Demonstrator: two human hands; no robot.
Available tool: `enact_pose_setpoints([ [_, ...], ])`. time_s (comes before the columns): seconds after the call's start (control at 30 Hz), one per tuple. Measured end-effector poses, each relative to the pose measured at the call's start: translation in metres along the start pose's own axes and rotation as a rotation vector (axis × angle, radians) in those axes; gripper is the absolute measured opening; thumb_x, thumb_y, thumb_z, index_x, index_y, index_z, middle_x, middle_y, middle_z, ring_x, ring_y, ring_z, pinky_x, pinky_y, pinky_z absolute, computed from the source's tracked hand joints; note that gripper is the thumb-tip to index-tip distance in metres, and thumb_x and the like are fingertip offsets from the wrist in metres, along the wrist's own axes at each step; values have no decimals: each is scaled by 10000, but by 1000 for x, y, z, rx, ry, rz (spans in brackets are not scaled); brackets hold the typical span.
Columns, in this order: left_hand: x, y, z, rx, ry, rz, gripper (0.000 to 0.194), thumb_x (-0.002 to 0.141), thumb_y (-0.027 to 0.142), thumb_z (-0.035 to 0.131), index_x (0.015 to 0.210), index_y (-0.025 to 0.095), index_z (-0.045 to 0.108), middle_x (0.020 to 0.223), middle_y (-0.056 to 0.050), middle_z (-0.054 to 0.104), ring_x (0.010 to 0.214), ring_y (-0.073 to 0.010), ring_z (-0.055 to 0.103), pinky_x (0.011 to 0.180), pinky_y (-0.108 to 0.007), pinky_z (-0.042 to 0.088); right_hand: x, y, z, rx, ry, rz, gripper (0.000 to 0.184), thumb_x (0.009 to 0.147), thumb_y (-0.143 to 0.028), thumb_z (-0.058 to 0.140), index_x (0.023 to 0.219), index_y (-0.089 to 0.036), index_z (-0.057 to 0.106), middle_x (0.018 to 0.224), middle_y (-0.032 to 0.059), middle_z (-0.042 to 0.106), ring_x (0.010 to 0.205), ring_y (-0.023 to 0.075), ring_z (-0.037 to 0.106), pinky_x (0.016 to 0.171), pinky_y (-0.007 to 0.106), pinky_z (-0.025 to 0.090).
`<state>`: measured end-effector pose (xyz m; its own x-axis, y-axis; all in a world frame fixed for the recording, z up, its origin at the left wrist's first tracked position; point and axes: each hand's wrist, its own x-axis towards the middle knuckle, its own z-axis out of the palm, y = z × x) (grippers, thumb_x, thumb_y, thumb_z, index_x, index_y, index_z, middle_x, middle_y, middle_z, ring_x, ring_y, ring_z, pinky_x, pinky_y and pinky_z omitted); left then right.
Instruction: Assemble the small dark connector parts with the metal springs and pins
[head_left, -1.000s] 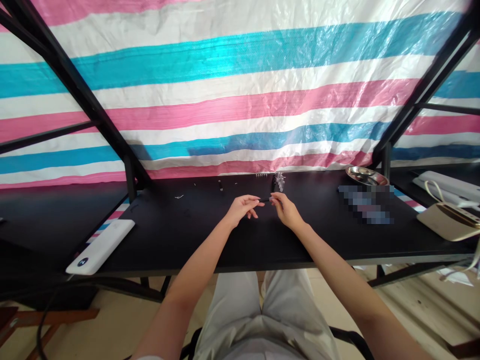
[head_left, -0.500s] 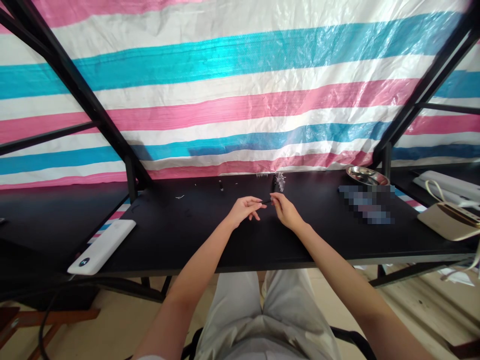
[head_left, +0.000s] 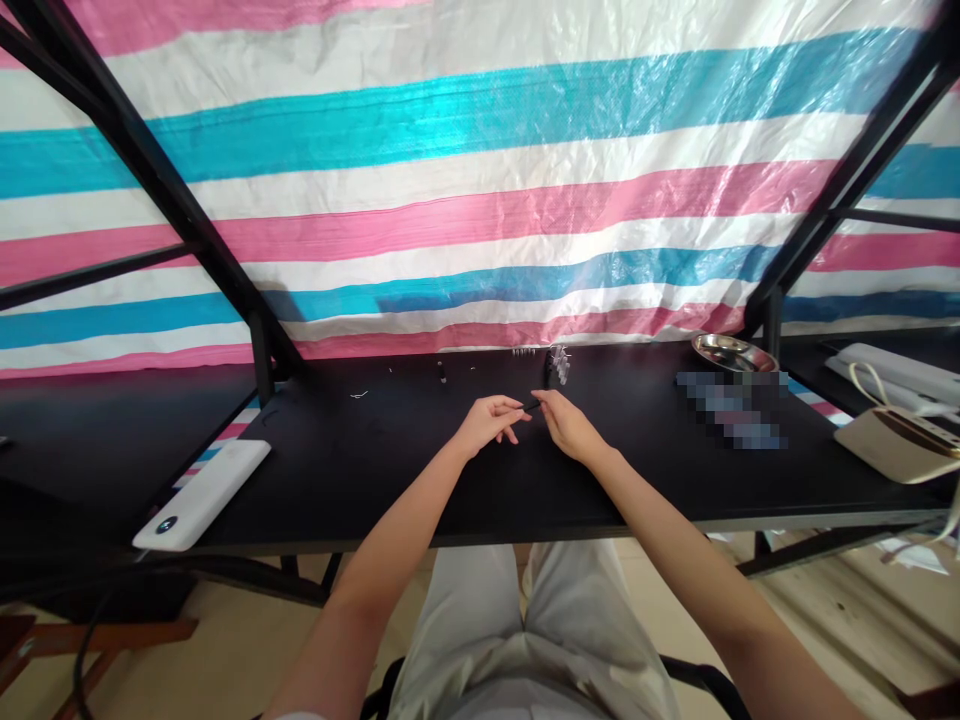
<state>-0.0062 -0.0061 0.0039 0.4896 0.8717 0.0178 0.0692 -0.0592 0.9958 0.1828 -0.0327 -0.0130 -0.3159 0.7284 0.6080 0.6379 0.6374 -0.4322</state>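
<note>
A thin, short black stick-like piece (head_left: 532, 405) spans the gap between my two hands above the black table. My left hand (head_left: 481, 424) pinches its left end between thumb and index finger, the other fingers hanging loose below. At the other end, my right hand (head_left: 573, 426) has its fingers bent together round the piece; the thumb is mostly hidden. Just beyond the right hand lies a dark object with pale bristly bits (head_left: 558, 365), partly blurred out. A row of tiny pale pieces (head_left: 523, 351) sits beside it at the table's back edge.
On the black table (head_left: 360, 470) are a small dark piece (head_left: 442, 373) and a white scrap (head_left: 360, 394). A white power bank (head_left: 204, 496) rests at left. To the right are a metal dish (head_left: 735, 352), a blurred patch (head_left: 739, 410) and a cream bag (head_left: 896, 442).
My right hand has shifted slightly left along the black piece, and its fingertips now reach further over it. My left hand has hardly moved.
</note>
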Motion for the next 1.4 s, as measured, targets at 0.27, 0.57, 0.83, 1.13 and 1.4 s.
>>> enact_pose_setpoints([
  [0.27,1,0,0,29,33,2,322,725,382,638,873,101,584,880,-158,692,468,-111,604,382,-174,328,0,2,3,-59,-64,1,325,896,-252,374,1196,-208,492,1036,107,578,884,206,601,779,376,511],
  [0.57,0,3,0,25,46,32,328,726,428,620,790,109,580,776,-119,691,428,-89,560,378,-182,336,0,3,6,-185,-15,-1,313,903,-293,378,1144,-207,558,966,96,601,833,202,598,719,330,507],
  [0.83,3,0,-2,12,62,7,402,758,512,545,782,111,571,727,-106,682,397,-81,537,348,-176,303,5,-3,14,-34,-2,9,258,880,-282,409,1011,-185,609,789,63,542,678,157,542,632,293,484],
  [1.13,9,-2,-28,-257,498,-68,287,754,403,555,736,116,571,587,-45,627,376,-75,502,362,-180,284,62,7,30,301,-220,260,146,770,-284,543,799,-154,603,598,-21,538,529,98,505,521,219,430],
  [1.4,14,-9,-59,-742,873,-159,159,734,297,503,695,143,511,429,59,430,322,-35,353,361,-175,224,132,21,73,370,-419,399,73,697,-109,549,761,-131,577,564,-15,576,464,82,548,462,175,422],
])
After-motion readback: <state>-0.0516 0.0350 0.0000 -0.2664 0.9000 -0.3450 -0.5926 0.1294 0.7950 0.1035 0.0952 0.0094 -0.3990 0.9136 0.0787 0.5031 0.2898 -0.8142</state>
